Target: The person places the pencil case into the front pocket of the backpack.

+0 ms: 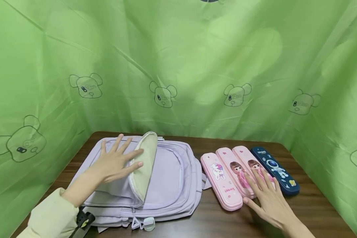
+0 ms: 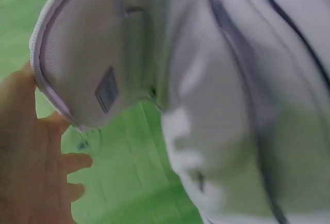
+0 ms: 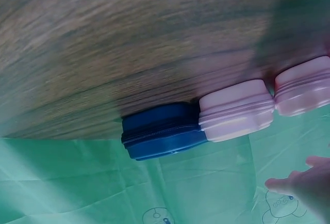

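Observation:
A lilac backpack [image 1: 172, 178] lies on the table with its front pocket unzipped. The pocket's flap [image 1: 145, 165] stands raised, its pale lining and zipper edge showing. My left hand [image 1: 113, 163] is spread against the flap, thumb and index finger at its edge; the left wrist view shows a small label [image 2: 106, 90] inside. At the right, my right hand [image 1: 269, 201] is held with spread fingers over the lower ends of two pink doll-print pencil cases [image 1: 229, 159]. Beside them are a pink "Sweet" pencil case [image 1: 221, 185] and a dark blue astronaut pencil case [image 1: 275, 168].
Zipper pulls and a pale tag [image 1: 149, 224] hang at the backpack's near side. A strap end [image 1: 206, 181] sticks out between backpack and cases. Green curtains [image 1: 196, 66] with bear-face prints enclose the brown table [image 1: 178, 228] at the back and both sides.

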Demonstrator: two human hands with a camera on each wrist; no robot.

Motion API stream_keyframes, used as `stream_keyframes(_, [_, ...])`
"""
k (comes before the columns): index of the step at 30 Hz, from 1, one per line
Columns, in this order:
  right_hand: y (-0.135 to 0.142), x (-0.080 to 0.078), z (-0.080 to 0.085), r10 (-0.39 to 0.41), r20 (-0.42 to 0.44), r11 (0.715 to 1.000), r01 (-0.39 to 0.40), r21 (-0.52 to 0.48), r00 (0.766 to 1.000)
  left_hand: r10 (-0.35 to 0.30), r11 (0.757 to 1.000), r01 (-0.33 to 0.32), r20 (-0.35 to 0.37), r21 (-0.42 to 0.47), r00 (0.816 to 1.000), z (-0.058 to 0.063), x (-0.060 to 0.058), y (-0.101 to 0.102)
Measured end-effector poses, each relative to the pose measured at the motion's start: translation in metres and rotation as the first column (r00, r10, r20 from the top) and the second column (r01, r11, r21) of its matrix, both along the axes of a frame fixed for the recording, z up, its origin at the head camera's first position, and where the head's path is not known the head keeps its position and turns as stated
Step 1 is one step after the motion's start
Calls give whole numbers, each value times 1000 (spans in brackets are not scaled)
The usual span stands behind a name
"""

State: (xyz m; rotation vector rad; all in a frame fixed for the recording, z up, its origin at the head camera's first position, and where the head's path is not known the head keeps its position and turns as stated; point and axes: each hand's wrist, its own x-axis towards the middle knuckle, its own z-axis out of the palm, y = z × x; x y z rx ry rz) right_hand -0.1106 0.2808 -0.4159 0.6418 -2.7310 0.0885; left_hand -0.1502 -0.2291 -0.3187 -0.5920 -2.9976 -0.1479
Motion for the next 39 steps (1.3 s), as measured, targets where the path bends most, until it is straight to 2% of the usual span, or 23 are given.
stream_keyframes(5, [-2, 1, 1, 27, -25, 1000, -27, -11, 999, 53, 999, -53, 0, 5, 999, -14, 11, -37])
stream_keyframes(8, [-5, -1, 3, 46, -51, 999, -47, -22, 998, 96, 992, -102, 85, 70, 992, -25, 17, -55])
stream_keyframes(12, [-11, -1, 4, 61, -58, 997, -63, -35, 996, 55, 969, -106, 223, 224, 973, -43, 23, -71])
stream_keyframes(14, [-14, -1, 3, 66, -52, 997, -68, -45, 997, 27, 955, -99, 252, 279, 967, -50, 25, -76])
stream_keyframes(18, [-26, 2, 4, 81, -33, 995, -83, -60, 996, 27, 944, -109, 258, 311, 966, -60, 27, -79])
stream_keyframes(24, [-52, 4, 7, 87, 5, 996, -87, -34, 996, 39, 936, -127, 261, 329, 964, -65, 29, -78])
stream_keyframes(31, [-79, 10, -2, 24, 80, 1000, -23, -22, 996, 146, 943, -216, 272, 252, 951, -73, 35, -72])
stream_keyframes(35, [-87, 13, -14, 24, 64, 1000, -22, -17, 998, 166, 936, -241, 280, 256, 945, -77, 36, -70])
stream_keyframes(39, [-89, 10, -23, 95, -25, 995, -96, -20, 995, 169, 933, -242, 268, 268, 949, -80, 36, -69])
